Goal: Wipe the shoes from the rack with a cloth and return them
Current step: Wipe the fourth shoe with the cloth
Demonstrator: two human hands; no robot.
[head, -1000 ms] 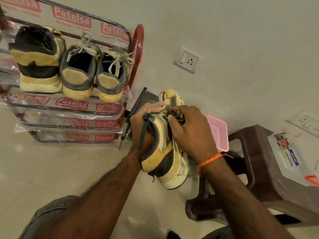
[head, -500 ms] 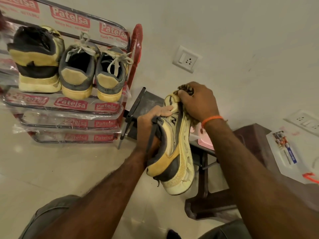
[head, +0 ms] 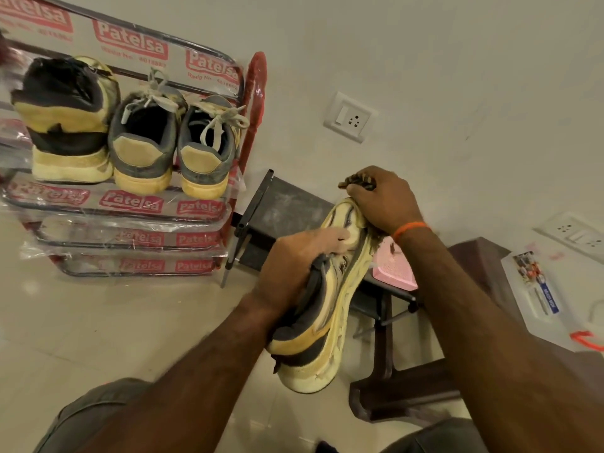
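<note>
Mid-wipe – my left hand (head: 294, 256) grips the shoe (head: 322, 308) by its collar, held in the air over the floor; right hand (head: 382, 201) fingers clamp the cloth (head: 358, 181) against its toe. Shoe's long axis runs away from me, toe up toward the wall, heel near. Three shoes sit on the rack (head: 130, 204) – this one not yet returned.
</note>
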